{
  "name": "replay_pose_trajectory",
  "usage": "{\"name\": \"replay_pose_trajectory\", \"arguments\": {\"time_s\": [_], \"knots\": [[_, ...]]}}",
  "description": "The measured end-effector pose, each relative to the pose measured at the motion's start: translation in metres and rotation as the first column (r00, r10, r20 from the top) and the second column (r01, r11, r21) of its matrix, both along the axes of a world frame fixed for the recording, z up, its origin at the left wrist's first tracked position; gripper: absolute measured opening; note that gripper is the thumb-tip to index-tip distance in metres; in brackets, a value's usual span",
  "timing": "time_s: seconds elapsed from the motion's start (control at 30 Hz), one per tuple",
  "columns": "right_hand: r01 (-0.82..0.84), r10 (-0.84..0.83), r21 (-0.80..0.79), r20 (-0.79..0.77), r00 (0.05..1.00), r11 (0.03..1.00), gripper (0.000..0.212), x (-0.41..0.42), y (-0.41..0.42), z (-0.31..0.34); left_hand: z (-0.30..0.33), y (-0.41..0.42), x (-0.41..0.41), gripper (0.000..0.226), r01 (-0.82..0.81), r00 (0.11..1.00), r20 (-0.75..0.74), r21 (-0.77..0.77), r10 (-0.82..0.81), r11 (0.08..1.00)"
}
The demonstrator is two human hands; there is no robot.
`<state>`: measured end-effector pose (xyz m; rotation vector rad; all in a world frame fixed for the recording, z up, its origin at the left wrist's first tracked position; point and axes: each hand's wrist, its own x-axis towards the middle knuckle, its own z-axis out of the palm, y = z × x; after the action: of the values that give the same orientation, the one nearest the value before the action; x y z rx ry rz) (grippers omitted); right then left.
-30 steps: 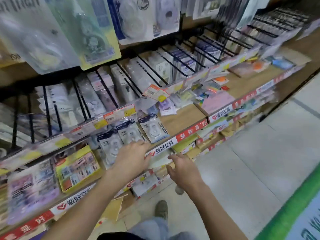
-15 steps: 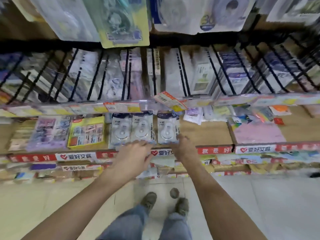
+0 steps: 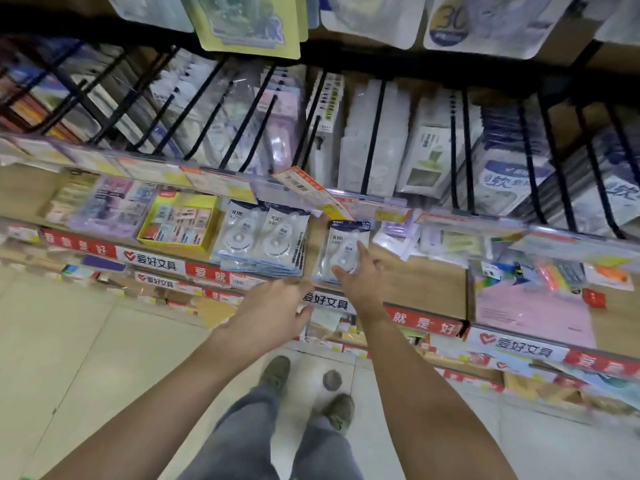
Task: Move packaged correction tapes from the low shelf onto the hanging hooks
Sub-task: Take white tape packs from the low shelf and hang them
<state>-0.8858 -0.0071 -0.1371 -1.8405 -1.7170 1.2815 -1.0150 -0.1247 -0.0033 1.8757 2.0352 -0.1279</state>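
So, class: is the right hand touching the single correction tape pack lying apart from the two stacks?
Touching. The head view shows the right hand with fingertips resting on the single pack.

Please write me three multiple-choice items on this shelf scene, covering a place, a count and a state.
1. Where does the yellow box sit relative to the side-by-side stacks of correction tapes?
A. on their left in the picture
B. on their right
C. on top of them

2. How many correction tape stacks lie on the low shelf?
A. one
B. three
C. five

3. What is the right hand doing?
A. hanging idle
B. resting its fingers on the separate stack
C. holding a hook

Answers: 1 A, the box borders their left edge. 2 B, two adjoining plus one apart. 3 B, its fingers overlap that pack.
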Motion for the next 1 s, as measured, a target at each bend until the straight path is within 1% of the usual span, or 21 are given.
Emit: {"name": "replay_pose_trajectory", "arguments": {"time_s": [0.07,0.13,0.23,0.33,0.43,0.5,0.63,0.67,0.73,0.8,0.9,1.0], "knots": [[0.035,-0.044,-0.047,-0.199,0.979,0.998,0.085,0.018,0.002,0.0,-0.008,0.001,0.005,0.035,-0.023,0.999,0.044,-0.003,0.023,1.0],[0.062,-0.102,-0.124,-0.348,0.932,0.99,0.083,0.042,-0.001,0.002,-0.02,0.008,0.012,0.035,-0.049,0.995,0.084,-0.027,0.051,0.998],[0.136,-0.178,-0.126,-0.432,0.884,0.983,0.079,0.078,-0.014,0.005,-0.047,0.028,0.015,0.033,-0.104,0.981,0.153,-0.076,0.114,0.992],[0.212,-0.25,-0.133,-0.492,0.834,0.968,0.079,0.11,-0.031,0.014,-0.07,0.053,0.02,0.027,-0.161,0.963,0.213,-0.028,0.163,0.987],[0.243,-0.276,-0.132,-0.513,0.813,0.961,0.076,0.135,-0.049,0.026,-0.086,0.074,0.029,0.034,-0.209,0.962,0.186,0.039,0.198,0.977],[0.28,-0.294,-0.109,-0.535,0.792,0.954,0.072,0.148,-0.059,0.03,-0.101,0.084,0.03,0.044,-0.244,0.956,0.183,0.069,0.228,0.967],[0.384,-0.37,-0.09,-0.531,0.762,0.919,0.071,0.169,-0.075,0.038,-0.129,0.097,0.035,0.066,-0.313,0.937,0.157,-0.013,0.311,0.95],[0.407,-0.392,-0.1,-0.543,0.742,0.908,0.071,0.173,-0.078,0.04,-0.132,0.098,0.037,0.068,-0.339,0.929,0.153,-0.023,0.338,0.941],[0.439,-0.419,-0.099,-0.538,0.731,0.893,0.072,0.181,-0.085,0.042,-0.136,0.1,0.04,0.068,-0.362,0.921,0.159,0.007,0.356,0.932],[0.455,-0.419,-0.065,-0.52,0.744,0.888,0.074,0.188,-0.092,0.044,-0.141,0.1,0.041,0.064,-0.393,0.901,0.218,0.039,0.376,0.919],[0.468,-0.431,-0.062,-0.507,0.746,0.882,0.074,0.192,-0.102,0.043,-0.145,0.1,0.041,0.057,-0.496,0.819,0.349,0.033,0.455,0.868],[0.453,-0.422,-0.067,-0.505,0.753,0.889,0.075,0.193,-0.11,0.043,-0.139,0.096,0.045,0.061,-0.56,0.749,0.439,0.018,0.496,0.829]]}}
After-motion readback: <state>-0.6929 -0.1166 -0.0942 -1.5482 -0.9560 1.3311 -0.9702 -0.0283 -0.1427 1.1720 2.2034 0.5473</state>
